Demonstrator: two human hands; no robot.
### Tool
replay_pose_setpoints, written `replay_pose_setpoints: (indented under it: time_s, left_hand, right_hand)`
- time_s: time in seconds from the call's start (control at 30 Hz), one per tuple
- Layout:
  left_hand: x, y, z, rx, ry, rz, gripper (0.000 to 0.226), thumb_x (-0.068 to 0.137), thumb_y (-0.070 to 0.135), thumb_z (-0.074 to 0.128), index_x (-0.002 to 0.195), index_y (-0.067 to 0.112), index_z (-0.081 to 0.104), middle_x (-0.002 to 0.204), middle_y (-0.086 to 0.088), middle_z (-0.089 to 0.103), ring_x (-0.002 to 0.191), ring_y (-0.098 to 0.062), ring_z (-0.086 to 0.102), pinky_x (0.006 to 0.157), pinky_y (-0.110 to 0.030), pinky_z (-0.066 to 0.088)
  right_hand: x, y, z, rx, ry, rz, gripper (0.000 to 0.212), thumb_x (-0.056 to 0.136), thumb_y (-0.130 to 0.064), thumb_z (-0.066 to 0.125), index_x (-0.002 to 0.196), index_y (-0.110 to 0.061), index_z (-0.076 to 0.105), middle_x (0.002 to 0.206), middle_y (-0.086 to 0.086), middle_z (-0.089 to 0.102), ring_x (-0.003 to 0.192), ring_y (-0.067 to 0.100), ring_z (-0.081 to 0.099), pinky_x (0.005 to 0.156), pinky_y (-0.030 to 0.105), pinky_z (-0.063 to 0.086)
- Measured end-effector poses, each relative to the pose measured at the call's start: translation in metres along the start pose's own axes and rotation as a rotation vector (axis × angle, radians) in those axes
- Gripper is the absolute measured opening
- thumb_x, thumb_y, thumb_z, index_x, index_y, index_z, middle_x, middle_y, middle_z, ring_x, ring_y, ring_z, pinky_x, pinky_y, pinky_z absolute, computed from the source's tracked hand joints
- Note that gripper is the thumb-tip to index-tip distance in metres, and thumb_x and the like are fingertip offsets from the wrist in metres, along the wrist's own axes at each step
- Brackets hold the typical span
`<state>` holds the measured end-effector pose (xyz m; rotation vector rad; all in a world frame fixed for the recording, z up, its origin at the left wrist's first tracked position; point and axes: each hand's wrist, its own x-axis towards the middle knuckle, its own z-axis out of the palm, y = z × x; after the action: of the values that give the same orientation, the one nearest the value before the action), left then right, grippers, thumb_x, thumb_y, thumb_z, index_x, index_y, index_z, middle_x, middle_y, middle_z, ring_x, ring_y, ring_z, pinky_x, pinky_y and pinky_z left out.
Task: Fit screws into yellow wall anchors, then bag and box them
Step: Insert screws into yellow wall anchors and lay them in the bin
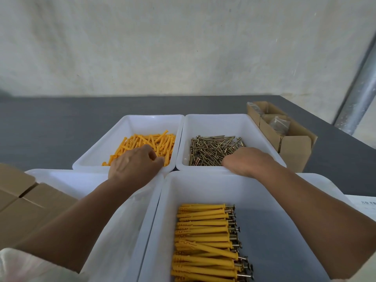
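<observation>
— Is the left hand (135, 165) gripping anything?
— Cannot tell. Its fingertips curl down among the loose anchors (150, 141), and the knuckles cover them.
— And the right hand (249, 161)?
— Its fingers are hidden behind the back of the hand, over the screws (211, 149).
— The fitted anchors (203, 237)?
— That pile and the near bin (203, 180) run off the bottom edge.
— The sides?
— The cardboard box (24, 202) is cut by the left edge, and the left forearm (81, 216) covers much of the left bin (126, 231). The paper (364, 206) is cut off at right, its print too small to read. The bags (279, 124) in the far box (295, 147) are blurred.
</observation>
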<state>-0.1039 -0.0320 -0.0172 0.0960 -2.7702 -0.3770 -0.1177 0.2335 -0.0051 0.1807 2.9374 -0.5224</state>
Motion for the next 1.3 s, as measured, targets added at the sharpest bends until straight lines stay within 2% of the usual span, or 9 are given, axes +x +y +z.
replay_pose_setpoints:
  time_s: [0.17,0.33,0.43,0.57,0.67,0.77,1.03,1.2,1.3]
  left_hand:
    - [-0.003,0.001,-0.002,-0.08,0.055,-0.032,0.012,0.084,0.043,0.058,0.089,0.034,0.053,0.073,0.016,0.052,0.065,-0.003,0.044,0.051,-0.024,0.027]
    - [-0.003,0.002,-0.005,-0.183,0.092,-0.065,0.012,0.084,0.029,0.061,0.091,0.034,0.053,0.076,0.014,0.054,0.068,-0.01,0.051,0.054,-0.026,0.036]
    - [-0.003,0.001,-0.007,-0.3,0.115,-0.074,0.009,0.086,0.026,0.06,0.093,0.031,0.056,0.077,0.012,0.057,0.074,-0.013,0.055,0.059,-0.029,0.042]
    - [-0.003,0.004,-0.012,-0.467,0.184,-0.067,0.005,0.089,0.026,0.061,0.094,0.028,0.061,0.07,0.01,0.058,0.067,-0.007,0.054,0.053,-0.024,0.037]
    - [-0.003,0.009,-0.021,-0.669,0.217,-0.065,0.006,0.088,0.024,0.063,0.093,0.028,0.065,0.067,0.002,0.063,0.068,-0.016,0.062,0.059,-0.028,0.047]
    - [-0.004,0.019,-0.032,-0.926,0.22,-0.066,0.005,0.088,0.021,0.067,0.087,0.025,0.068,0.064,0.0,0.063,0.066,-0.019,0.061,0.069,-0.036,0.054]
    - [-0.025,0.054,-0.039,-1.429,-0.175,-0.15,0.013,0.093,0.017,0.063,0.083,0.014,0.069,0.08,-0.005,0.072,0.077,-0.014,0.07,0.066,-0.026,0.057]
    - [-0.035,0.068,-0.029,-1.468,-0.312,-0.117,0.017,0.094,0.016,0.062,0.08,0.015,0.071,0.08,-0.007,0.072,0.078,-0.02,0.071,0.066,-0.029,0.058]
    - [-0.038,0.07,-0.024,-1.44,-0.334,-0.119,0.008,0.094,0.014,0.062,0.089,0.012,0.069,0.079,-0.008,0.071,0.079,-0.023,0.068,0.067,-0.029,0.058]
  right_hand:
    - [-0.009,0.0,0.002,0.076,0.131,0.01,0.021,0.063,-0.036,0.045,0.069,-0.017,0.051,0.072,-0.001,0.056,0.065,0.019,0.053,0.051,0.028,0.03]
    - [-0.01,0.002,0.006,0.158,0.29,0.031,0.056,0.063,-0.033,0.05,0.115,-0.012,0.05,0.096,0.002,0.06,0.086,0.024,0.058,0.061,0.03,0.037]
    - [-0.01,0.002,0.007,0.199,0.321,0.025,0.043,0.061,-0.029,0.051,0.101,-0.011,0.052,0.08,0.001,0.057,0.073,0.02,0.057,0.052,0.028,0.034]
    - [-0.009,0.004,0.006,0.167,0.345,-0.028,0.006,0.069,-0.017,0.054,0.071,-0.012,0.055,0.069,0.001,0.055,0.062,0.016,0.052,0.048,0.026,0.032]
    - [-0.004,0.006,0.005,0.133,0.361,-0.049,0.017,0.072,-0.009,0.055,0.055,-0.01,0.058,0.059,0.002,0.053,0.055,0.016,0.05,0.045,0.024,0.028]
    - [0.0,0.006,0.003,0.107,0.353,-0.04,0.021,0.077,-0.005,0.053,0.063,-0.011,0.067,0.065,0.003,0.06,0.059,0.016,0.053,0.046,0.023,0.028]
    - [-0.002,0.004,-0.001,0.045,0.32,-0.033,0.029,0.086,-0.004,0.05,0.091,-0.015,0.077,0.095,0.004,0.071,0.091,0.025,0.063,0.074,0.029,0.051]
    - [-0.01,0.001,-0.006,0.042,0.329,-0.073,0.027,0.083,-0.001,0.055,0.086,-0.014,0.078,0.094,0.004,0.073,0.091,0.025,0.065,0.083,0.036,0.056]
    - [-0.012,0.002,-0.006,0.071,0.351,-0.088,0.027,0.086,-0.001,0.057,0.087,-0.018,0.078,0.098,0.0,0.072,0.096,0.024,0.065,0.081,0.03,0.053]
